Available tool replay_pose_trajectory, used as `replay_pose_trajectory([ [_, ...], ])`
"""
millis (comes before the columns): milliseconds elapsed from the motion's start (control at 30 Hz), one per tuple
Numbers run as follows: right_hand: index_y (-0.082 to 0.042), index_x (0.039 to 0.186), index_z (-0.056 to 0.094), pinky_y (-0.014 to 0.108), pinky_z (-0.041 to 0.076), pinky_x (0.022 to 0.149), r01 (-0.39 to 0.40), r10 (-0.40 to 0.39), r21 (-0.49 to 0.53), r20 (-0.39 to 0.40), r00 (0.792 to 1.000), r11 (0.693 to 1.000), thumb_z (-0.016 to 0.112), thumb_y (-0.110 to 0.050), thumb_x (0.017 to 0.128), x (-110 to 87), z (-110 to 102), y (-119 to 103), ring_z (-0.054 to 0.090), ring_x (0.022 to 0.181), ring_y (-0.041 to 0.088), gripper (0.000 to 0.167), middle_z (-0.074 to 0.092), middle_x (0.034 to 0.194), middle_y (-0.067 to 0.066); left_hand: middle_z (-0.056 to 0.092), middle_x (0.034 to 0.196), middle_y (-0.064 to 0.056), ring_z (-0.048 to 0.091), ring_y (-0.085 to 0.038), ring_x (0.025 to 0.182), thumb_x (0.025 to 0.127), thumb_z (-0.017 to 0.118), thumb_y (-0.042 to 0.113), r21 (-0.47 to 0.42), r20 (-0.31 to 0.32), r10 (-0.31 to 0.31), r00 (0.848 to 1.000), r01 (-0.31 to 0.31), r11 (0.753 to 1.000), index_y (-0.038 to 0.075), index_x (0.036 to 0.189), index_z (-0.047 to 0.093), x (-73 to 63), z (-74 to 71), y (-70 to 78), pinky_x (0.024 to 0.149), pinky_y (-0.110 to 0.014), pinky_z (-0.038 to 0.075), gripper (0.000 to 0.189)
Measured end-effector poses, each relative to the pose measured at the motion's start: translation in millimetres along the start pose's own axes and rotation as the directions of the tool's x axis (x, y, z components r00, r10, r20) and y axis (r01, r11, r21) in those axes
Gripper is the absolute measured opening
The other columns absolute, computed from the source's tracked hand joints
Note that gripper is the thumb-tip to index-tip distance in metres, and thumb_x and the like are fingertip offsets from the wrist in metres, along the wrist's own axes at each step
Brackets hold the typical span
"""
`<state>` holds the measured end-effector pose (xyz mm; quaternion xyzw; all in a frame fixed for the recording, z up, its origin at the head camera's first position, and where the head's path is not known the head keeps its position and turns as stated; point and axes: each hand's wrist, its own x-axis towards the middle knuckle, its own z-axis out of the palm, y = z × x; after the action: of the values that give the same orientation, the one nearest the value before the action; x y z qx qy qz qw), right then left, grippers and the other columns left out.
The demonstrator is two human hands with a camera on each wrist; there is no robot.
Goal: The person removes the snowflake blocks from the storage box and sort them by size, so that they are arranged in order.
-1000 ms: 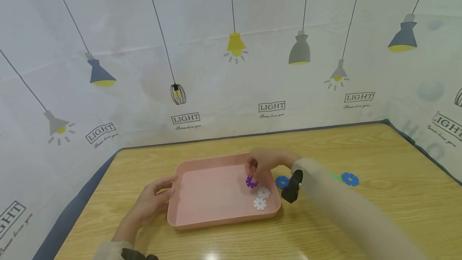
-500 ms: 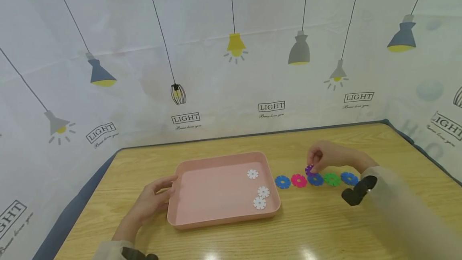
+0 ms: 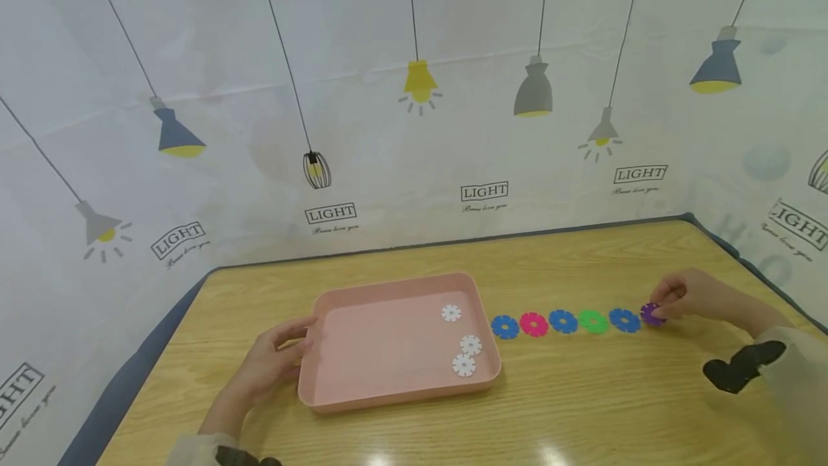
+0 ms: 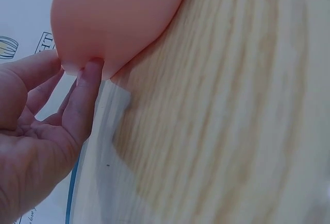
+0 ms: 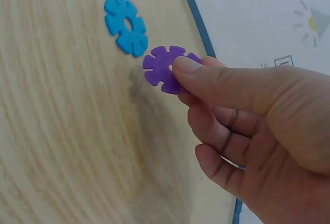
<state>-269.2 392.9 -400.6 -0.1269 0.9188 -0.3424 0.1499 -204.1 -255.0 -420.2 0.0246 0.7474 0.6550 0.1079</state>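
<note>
A purple notched plastic disc (image 5: 160,69) is pinched between the thumb and fingers of my right hand (image 3: 701,297), at the right end of a row of discs. Just left of it lies a blue disc (image 3: 624,320), also seen as a blue disc (image 5: 125,26) in the right wrist view. Farther left along the row come a green disc (image 3: 593,321), another blue disc (image 3: 563,321), a pink disc (image 3: 534,324) and one more blue disc (image 3: 505,326). My left hand (image 3: 272,362) holds the left wall of the pink tray (image 4: 118,13) with thumb and fingers.
Inside the tray, along its right side, lie three white discs: one white disc (image 3: 451,313) at the back, a second white disc (image 3: 471,344) and a third white disc (image 3: 463,364) nearer the front. A printed wall sheet (image 3: 388,128) stands behind the wooden table (image 3: 550,394).
My right hand has carried the purple disc out of the tray, rightward past the row, to its right end. My left hand has stayed at the tray.
</note>
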Motion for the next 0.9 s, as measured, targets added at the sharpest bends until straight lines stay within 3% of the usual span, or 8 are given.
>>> replay_pose_trajectory([
  [167,0.006,0.093,0.062,0.025,0.050,0.064,-0.077,0.076,-0.022,-0.042,0.996,0.997,0.073,-0.019,0.077,-1.6,3.8,14.7,0.058,0.078,0.016,0.032,0.064,0.087,0.007,0.035,0.133,-0.026,0.050,-0.026,0.107,0.092,0.052,0.004,0.002,-0.006,-0.006,1.000,0.006,1.000,-0.004,0.137,0.035,-0.8,0.2,1.0,0.083,-0.042,0.050,0.049],
  [667,0.010,0.093,0.061,0.025,0.049,0.060,-0.106,0.104,-0.038,-0.055,0.993,0.994,0.069,-0.011,0.080,3.7,12.7,18.8,0.055,0.075,0.017,0.026,0.063,0.085,0.007,0.035,0.134,-0.025,0.050,-0.026,0.109,0.092,0.054,0.006,0.001,-0.010,-0.004,1.000,0.004,1.000,-0.002,0.137,0.036,-0.3,-1.3,-1.5,0.084,-0.042,0.050,0.049],
  [800,0.009,0.097,0.060,0.025,0.048,0.061,-0.085,0.080,-0.053,-0.081,0.993,0.995,0.069,-0.016,0.081,3.4,13.6,16.3,0.054,0.075,0.016,0.031,0.062,0.087,0.007,0.036,0.133,-0.025,0.050,-0.026,0.109,0.092,0.053,0.005,0.000,-0.012,-0.005,1.000,0.005,1.000,-0.003,0.137,0.036,-0.4,-1.0,-1.4,0.083,-0.042,0.050,0.049],
  [900,0.007,0.099,0.060,0.025,0.047,0.059,-0.021,0.015,-0.071,-0.095,0.995,0.997,0.067,-0.018,0.083,3.7,15.1,4.3,0.053,0.071,0.012,0.031,0.061,0.082,0.005,0.035,0.134,-0.025,0.050,-0.027,0.109,0.092,0.053,0.005,-0.006,-0.008,-0.004,1.000,0.004,1.000,-0.003,0.137,0.035,-0.4,-0.7,-0.7,0.084,-0.042,0.050,0.049],
])
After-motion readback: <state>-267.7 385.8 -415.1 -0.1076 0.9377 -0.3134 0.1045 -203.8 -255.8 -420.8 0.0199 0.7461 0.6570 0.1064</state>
